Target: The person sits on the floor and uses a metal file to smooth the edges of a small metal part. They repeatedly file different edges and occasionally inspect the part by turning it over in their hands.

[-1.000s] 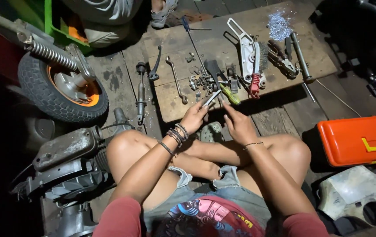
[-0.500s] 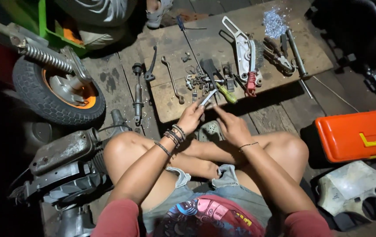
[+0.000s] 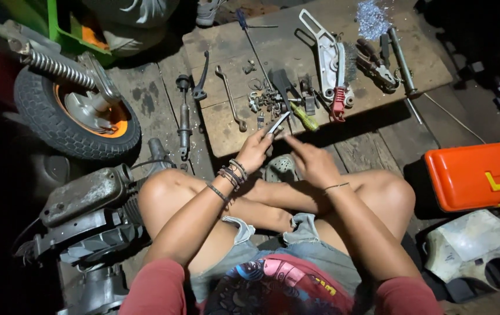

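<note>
1. Left hand pinched one thin metal tool at the board's near edge
2. Right hand beside it, fingers loose, holding nothing
3. One wheel, one orange toolbox

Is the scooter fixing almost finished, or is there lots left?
Lots left, probably. Done: the wheel and engine sit apart on the floor. In hand: the left hand holds a small metal tool, with the right hand beside it. Left: loose parts lie scattered on the board.

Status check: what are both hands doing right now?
Left hand pinching small metal tool. Right hand open beside it, empty. Loose parts crowd wooden board ahead.
</note>
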